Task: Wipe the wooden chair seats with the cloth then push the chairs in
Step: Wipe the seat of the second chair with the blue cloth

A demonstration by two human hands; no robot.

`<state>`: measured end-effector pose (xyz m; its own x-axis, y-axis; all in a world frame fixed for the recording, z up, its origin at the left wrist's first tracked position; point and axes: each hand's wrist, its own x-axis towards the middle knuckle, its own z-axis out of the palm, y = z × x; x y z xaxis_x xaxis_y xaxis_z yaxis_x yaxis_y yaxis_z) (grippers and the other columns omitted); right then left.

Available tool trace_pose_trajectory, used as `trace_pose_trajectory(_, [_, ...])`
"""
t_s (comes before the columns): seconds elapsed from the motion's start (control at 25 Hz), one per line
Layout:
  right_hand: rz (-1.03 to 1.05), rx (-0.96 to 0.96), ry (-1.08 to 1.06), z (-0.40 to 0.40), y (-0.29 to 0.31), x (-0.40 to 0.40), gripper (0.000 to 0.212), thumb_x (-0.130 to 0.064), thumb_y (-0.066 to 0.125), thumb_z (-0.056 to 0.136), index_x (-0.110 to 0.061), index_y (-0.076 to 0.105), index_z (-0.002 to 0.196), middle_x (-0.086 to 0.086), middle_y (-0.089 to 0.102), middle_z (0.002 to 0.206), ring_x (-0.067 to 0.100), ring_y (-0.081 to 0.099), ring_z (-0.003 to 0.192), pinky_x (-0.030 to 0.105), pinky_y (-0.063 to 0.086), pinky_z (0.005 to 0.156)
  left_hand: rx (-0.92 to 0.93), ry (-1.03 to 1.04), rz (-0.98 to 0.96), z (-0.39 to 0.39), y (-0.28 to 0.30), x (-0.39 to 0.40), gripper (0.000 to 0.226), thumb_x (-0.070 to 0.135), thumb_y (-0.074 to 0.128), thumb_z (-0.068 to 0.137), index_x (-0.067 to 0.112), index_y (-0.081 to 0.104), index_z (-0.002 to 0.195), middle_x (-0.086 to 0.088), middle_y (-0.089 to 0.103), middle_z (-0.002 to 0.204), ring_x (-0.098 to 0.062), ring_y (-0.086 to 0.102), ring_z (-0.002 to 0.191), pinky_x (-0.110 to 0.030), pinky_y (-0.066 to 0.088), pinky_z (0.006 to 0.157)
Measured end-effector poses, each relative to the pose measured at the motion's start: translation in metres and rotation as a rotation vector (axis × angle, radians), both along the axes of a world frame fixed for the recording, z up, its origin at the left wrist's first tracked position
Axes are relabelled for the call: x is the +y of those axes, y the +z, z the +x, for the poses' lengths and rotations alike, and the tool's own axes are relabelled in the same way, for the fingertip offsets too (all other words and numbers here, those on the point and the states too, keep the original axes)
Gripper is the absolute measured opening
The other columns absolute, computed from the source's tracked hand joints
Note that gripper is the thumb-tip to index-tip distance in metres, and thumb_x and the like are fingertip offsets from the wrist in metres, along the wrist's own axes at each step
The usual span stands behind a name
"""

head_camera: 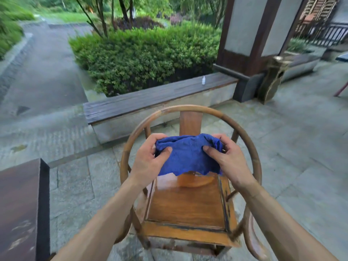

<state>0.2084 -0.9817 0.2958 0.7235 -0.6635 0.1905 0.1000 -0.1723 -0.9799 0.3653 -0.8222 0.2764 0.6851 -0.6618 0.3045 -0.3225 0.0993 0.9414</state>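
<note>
Both hands, left [148,161] and right [228,159], clutch a blue cloth [188,155], hiding the chair [188,208] backrest's lower part.

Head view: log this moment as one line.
left hand: grips blue cloth | right hand: grips same cloth | cloth: held above wooden chair seat, not touching | dark table: at left

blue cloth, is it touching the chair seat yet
Apart. The head view shows the blue cloth held up by both hands, its lower edge hanging above the chair seat with bare wood visible beneath.
</note>
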Motion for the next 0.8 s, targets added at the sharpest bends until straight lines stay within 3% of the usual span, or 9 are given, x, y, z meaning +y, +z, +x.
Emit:
trace_pose_trajectory(0.08, [0.010,-0.032,0.019,0.001,0.012,0.008,0.015,0.000,0.067,0.091,-0.013,0.066,0.099,-0.002,0.072,0.085,0.010,0.065,0.080,0.024,0.055,0.071,-0.008,0.026,-0.048,-0.004,0.015,0.011,0.035,0.008,0.067,0.090,0.043,0.064,0.095,0.007,0.067,0.085,-0.016,0.064,0.078,-0.038,0.048,0.068])
trace_pose_trajectory(0.16, [-0.024,-0.060,0.065,0.008,0.022,0.015,0.016,-0.002,0.068,0.091,-0.014,0.067,0.101,0.001,0.072,0.090,0.012,0.065,0.084,0.029,0.055,0.077,-0.043,0.075,-0.081,-0.006,0.026,0.026,0.032,0.011,0.068,0.089,0.042,0.064,0.095,0.009,0.067,0.086,-0.013,0.064,0.076,-0.033,0.050,0.066])
trace_pose_trajectory(0.32, [-0.046,-0.110,0.233,0.026,0.036,0.035,0.016,-0.001,0.068,0.090,-0.012,0.067,0.102,-0.001,0.071,0.088,0.010,0.063,0.081,0.022,0.053,0.073,-0.069,0.270,-0.099,-0.022,0.044,0.066,0.032,-0.008,0.064,0.091,0.023,0.063,0.099,0.016,0.065,0.081,-0.008,0.056,0.065,-0.020,0.045,0.060])
trace_pose_trajectory(0.48, [-0.050,-0.117,0.539,0.044,0.042,0.062,0.018,0.003,0.066,0.090,-0.011,0.068,0.102,0.013,0.072,0.091,0.016,0.063,0.081,0.032,0.052,0.073,-0.063,0.558,-0.112,-0.065,0.050,0.117,0.033,-0.006,0.067,0.090,0.026,0.065,0.100,0.017,0.072,0.082,-0.007,0.063,0.066,-0.020,0.050,0.059])
trace_pose_trajectory(0.68, [0.010,-0.098,0.925,0.040,0.043,0.136,0.016,-0.013,0.075,0.081,-0.020,0.070,0.095,-0.004,0.071,0.081,0.012,0.063,0.076,0.027,0.052,0.069,-0.105,0.985,-0.120,-0.161,0.050,0.190,0.027,0.003,0.067,0.088,0.025,0.068,0.104,0.011,0.075,0.090,-0.007,0.067,0.077,-0.020,0.053,0.069])
trace_pose_trajectory(0.8, [0.024,-0.075,1.168,0.007,0.044,0.204,0.010,-0.018,0.072,0.086,-0.021,0.072,0.095,0.001,0.073,0.084,0.014,0.065,0.077,0.034,0.054,0.069,-0.117,1.241,-0.095,-0.244,0.048,0.240,0.026,0.010,0.068,0.086,0.031,0.068,0.101,0.015,0.074,0.095,-0.005,0.068,0.084,-0.018,0.051,0.076])
